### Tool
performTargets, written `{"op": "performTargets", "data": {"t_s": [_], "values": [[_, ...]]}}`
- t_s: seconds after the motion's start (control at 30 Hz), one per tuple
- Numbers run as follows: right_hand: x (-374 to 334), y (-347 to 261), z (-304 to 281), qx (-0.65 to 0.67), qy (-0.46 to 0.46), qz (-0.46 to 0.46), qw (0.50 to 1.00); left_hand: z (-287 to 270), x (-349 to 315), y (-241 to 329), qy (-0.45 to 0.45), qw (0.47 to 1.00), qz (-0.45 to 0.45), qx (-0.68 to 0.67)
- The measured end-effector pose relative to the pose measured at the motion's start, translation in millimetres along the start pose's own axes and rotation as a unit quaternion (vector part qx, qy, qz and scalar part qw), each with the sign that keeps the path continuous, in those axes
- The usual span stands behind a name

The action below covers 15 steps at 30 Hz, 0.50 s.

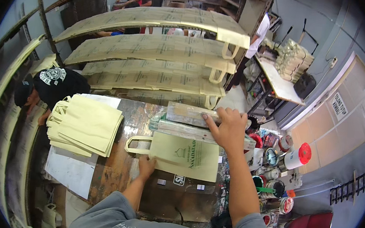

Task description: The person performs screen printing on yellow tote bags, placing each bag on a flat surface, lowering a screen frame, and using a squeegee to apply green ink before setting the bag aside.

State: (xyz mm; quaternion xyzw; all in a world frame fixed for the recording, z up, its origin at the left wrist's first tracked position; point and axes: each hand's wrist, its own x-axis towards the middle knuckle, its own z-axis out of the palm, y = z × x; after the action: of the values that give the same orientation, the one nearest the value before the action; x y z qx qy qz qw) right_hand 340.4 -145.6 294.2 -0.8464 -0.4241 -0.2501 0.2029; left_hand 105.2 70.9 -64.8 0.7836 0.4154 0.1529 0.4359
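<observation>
A pale yellow tote bag (pixel 203 170) with a green print lies flat on the work table, its handle loop pointing left. My left hand (pixel 146 167) is closed on its lower left corner, just below the handle. Beyond the bag, a green-stained wooden frame (pixel 185 130) of a printing screen stands raised along its far edge. My right hand (pixel 229 129) grips the right end of a worn wooden board (pixel 189 113) behind that frame bar, thumb along its face. Its fingertips are partly hidden. To the left rests a pile of blank yellow tote bags (pixel 88 123).
Drying racks (pixel 153 50) filled with printed bags stand across the table and at the far left. A person in black (pixel 61 86) bends beside the left rack. Paint cans (pixel 272 156) crowd the table's right side. White paper (pixel 73 171) lies under the pile.
</observation>
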Motion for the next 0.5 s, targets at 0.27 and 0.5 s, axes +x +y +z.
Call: {"op": "performTargets", "data": {"t_s": [0.27, 0.5], "values": [[-5.9, 2.8, 8.1, -0.037, 0.012, -0.013, 0.999, -208.7, 77.4, 87.0, -0.12, 0.956, 0.076, -0.256], [-24.1, -3.7, 4.5, -0.015, 0.014, -0.001, 1.0, -431.7, 15.0, 25.2, 0.049, 0.948, 0.065, -0.307]]}}
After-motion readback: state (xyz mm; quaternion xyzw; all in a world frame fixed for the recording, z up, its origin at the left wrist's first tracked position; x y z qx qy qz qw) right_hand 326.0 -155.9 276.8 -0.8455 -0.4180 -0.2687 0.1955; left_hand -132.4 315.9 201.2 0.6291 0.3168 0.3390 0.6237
